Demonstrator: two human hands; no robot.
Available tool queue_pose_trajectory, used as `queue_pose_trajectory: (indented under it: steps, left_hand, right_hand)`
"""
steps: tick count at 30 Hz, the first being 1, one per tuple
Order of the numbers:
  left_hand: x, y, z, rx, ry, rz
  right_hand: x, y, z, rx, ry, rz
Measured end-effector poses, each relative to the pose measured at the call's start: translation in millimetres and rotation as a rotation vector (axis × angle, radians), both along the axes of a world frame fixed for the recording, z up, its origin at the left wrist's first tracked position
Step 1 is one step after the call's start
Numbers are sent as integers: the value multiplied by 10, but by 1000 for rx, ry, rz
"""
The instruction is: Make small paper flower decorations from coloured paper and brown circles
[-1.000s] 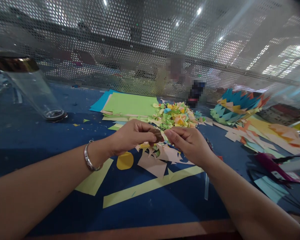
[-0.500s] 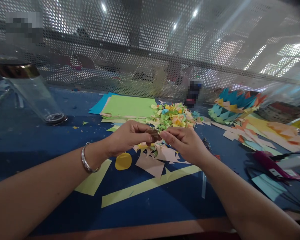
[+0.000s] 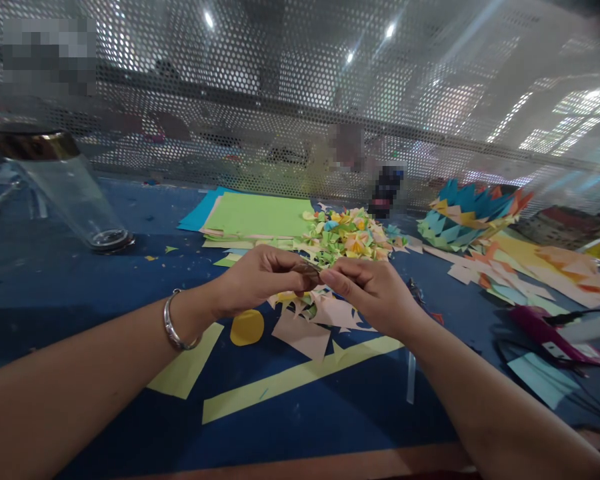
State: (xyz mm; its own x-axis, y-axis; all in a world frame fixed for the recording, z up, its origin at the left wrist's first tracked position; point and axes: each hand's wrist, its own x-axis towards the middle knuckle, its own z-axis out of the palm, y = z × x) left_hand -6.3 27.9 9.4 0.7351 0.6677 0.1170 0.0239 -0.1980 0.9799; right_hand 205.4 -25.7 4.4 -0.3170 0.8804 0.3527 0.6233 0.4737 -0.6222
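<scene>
My left hand [image 3: 260, 279], with a silver bangle at its wrist, is closed in a pinch above the middle of the table. It grips a small brownish flat piece [image 3: 309, 269], probably paper, mostly covered by the fingers. Thumb and fingers of my right hand [image 3: 373, 290] are pinched together at the right edge of the same piece. Under the hands lie pink paper scraps [image 3: 303, 335] with cut-out curves. A yellow paper disc [image 3: 247, 327] rests just below my left hand. Behind the hands is a heap of small folded paper pieces [image 3: 357, 233] in green, yellow and orange.
Stacked coloured sheets [image 3: 265, 213] lie behind my left hand. A clear bottle [image 3: 75, 193] stands at the left. A pale yellow strip [image 3: 290, 383] crosses the front. On the right are a spiky paper ring [image 3: 467, 213], a magenta power strip [image 3: 550, 337] and cables. Perforated metal panels [image 3: 220, 100] rise behind.
The brownish piece has turned between the fingers and shows less of its face. Both hands stay in nearly the same place, and the view has shifted slightly.
</scene>
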Motion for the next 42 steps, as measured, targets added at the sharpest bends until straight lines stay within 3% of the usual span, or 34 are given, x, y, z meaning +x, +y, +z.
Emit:
queue_pose_trajectory:
  steps: [20, 30, 32, 36, 39, 42]
  left_hand:
    - [-1, 13, -6, 44, 42, -7]
    - [-76, -85, 161, -42, 322, -148]
    - [-94, -145, 154, 18, 440, -162]
    - [-156, -286, 87, 321, 667, -93]
    - [-196, -396, 71, 523, 736, -25]
    - [-203, -471, 82, 595, 767, -22]
  right_hand:
    - [-3, -15, 9, 48, -15, -8]
    - [45, 37, -43, 114, -124, -167]
    - [52, 52, -57, 98, -177, -181]
    - [70, 90, -97, 70, -276, -194]
    - [82, 131, -148, 22, -345, -183]
    - [87, 173, -203, -16, -422, -203]
